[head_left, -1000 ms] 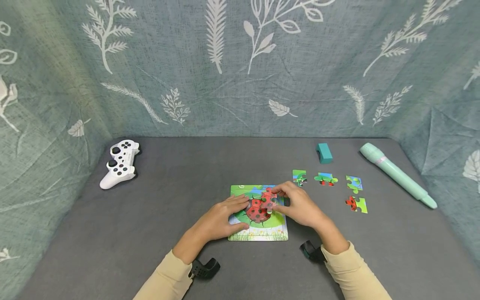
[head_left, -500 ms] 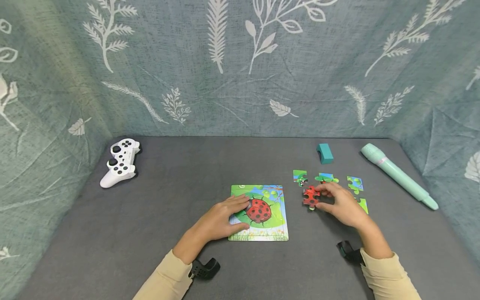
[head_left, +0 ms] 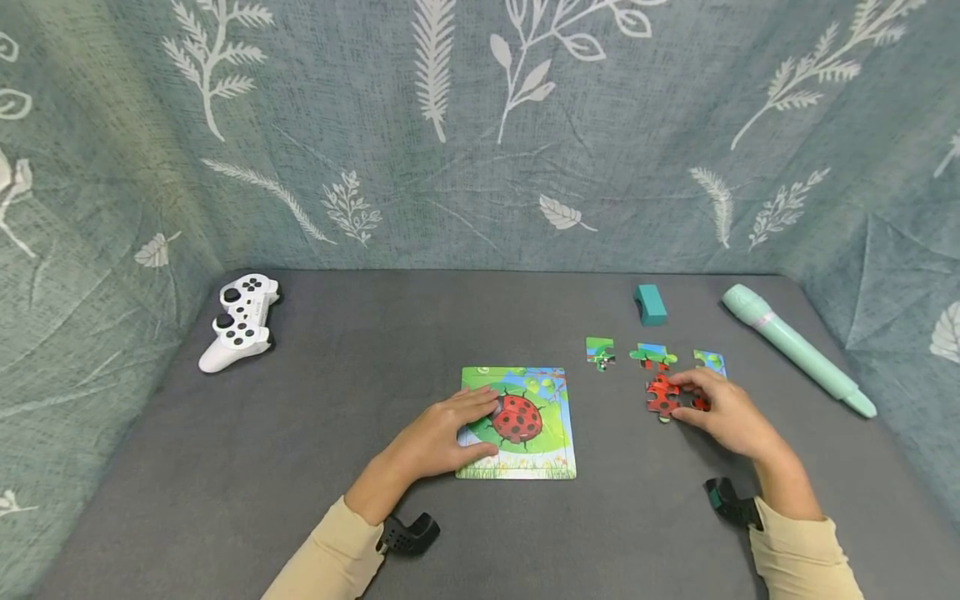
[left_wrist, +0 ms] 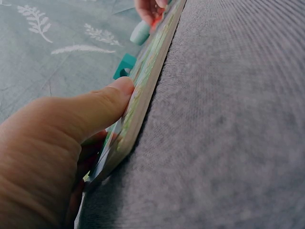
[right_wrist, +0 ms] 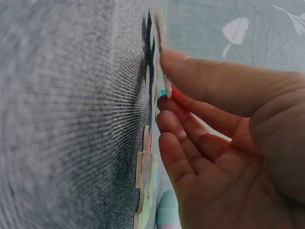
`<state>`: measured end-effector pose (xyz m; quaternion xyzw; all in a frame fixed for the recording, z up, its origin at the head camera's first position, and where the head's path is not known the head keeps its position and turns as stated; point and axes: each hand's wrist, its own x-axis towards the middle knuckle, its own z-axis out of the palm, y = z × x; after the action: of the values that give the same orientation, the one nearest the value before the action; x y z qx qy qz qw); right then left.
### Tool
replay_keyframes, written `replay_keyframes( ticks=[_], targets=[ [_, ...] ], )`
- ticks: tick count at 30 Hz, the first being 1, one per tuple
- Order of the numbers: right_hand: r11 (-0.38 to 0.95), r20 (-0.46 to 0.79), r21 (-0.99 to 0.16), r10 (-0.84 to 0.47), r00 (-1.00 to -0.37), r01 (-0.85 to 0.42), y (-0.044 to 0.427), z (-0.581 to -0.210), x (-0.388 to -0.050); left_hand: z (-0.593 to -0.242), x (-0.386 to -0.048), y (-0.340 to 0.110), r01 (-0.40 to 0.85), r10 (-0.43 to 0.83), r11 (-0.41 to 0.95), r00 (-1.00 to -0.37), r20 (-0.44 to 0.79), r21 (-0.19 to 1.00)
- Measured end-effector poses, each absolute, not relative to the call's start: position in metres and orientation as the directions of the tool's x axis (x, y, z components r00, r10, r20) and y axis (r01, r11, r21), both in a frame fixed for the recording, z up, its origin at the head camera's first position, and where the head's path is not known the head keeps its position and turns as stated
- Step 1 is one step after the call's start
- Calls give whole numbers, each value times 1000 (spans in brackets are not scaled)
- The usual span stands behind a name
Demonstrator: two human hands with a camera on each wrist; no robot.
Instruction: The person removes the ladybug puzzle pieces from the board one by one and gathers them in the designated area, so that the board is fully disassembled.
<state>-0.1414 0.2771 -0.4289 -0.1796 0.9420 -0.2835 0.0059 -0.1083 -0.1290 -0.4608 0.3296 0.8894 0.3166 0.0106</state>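
Note:
A square puzzle board [head_left: 555, 458] printed with a ladybug lies flat on the table. My left hand [head_left: 442, 435] rests on its left side, fingers spread over the picture; the left wrist view shows the thumb [left_wrist: 107, 102] on the board's edge. Off to the right, my right hand [head_left: 723, 414] pinches a red puzzle piece [head_left: 662, 396] with black dots between thumb and fingers. In the right wrist view that piece is edge-on, just above the table. Under the right hand a red and green puzzle piece [head_left: 701, 403] is mostly hidden.
Several loose puzzle pieces lie behind the right hand, among them a green one [head_left: 600, 352] and a blue-green one [head_left: 652, 356]. Farther back are a teal block [head_left: 650, 305] and a mint microphone-shaped object [head_left: 798, 350]. A white game controller [head_left: 242, 323] lies at far left.
My right hand has lifted the red piece from over the board and carried it right, to beside the loose pieces. My left hand has stayed on the board.

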Motion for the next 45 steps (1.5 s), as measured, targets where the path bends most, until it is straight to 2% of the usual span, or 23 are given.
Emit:
replay_keyframes(
  ticks=[9,17,26,30,35,45],
  targets=[
    [771,143,-503,-370,-918,-390,278,-435,-143,-460,-108,-129,570,588,589,-789,180,573],
    [775,141,-501,-367,-920,-386,279,-438,-143,-460,-108,-129,577,588,588,-786,189,567],
    [751,55,-596,-313,-948,-283,269,-427,-140,-460,-107,-131,570,578,575,-791,202,587],
    [698,65,-652,-338,-939,-296,254,-422,-137,-461,-108,-132,581,576,550,-784,231,600],
    [679,61,-660,-380,-923,-323,226,-421,-131,-461,-108,-134,605,581,548,-772,257,578],
    [599,31,-707,-506,-862,-377,161,-418,-125,-460,-106,-146,535,552,630,-818,159,564]
  ],
)
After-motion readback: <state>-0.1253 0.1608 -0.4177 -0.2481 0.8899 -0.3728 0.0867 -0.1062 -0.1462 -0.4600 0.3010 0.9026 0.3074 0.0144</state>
